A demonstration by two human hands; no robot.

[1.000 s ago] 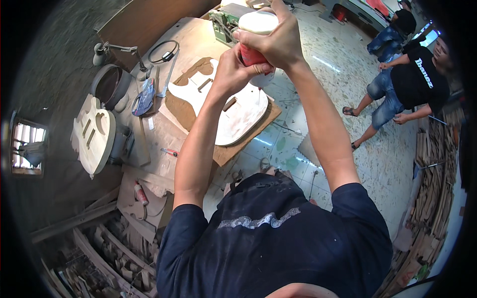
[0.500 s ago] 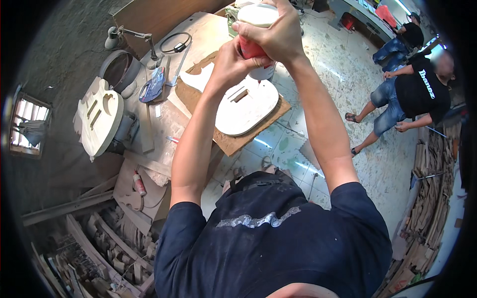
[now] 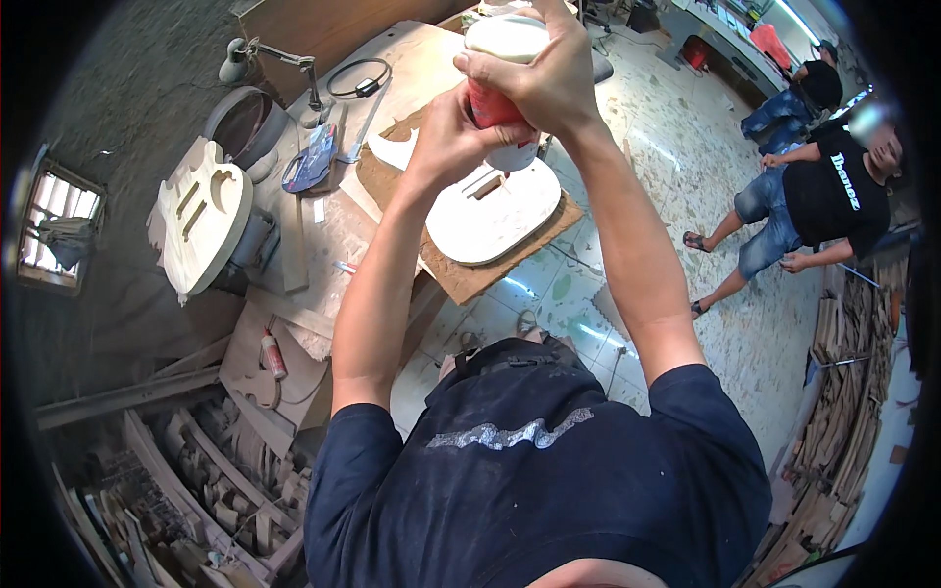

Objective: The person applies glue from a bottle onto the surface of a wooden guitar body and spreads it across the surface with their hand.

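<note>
Both my hands hold a red-and-white squeeze bottle upside down, its pale base uppermost and its narrow tip pointing down. My left hand wraps round its lower part, and my right hand grips it higher up from the right. Below the bottle lies a pale guitar body with a rectangular cavity in it. The tip hangs over the guitar body close to that cavity; whether it touches the wood I cannot tell. My left forearm partly hides the body's horn side. A brown mat lies under the body.
A second guitar body rests tilted at the left of the workbench. Around it are a desk lamp, a blue package and a coiled cable. Another bottle stands lower left. A person stands at the right, another behind.
The whole view has shifted slightly. Both hands keep their hold on the bottle, which now appears a little lower over the guitar body. The person at the right has turned their head.
</note>
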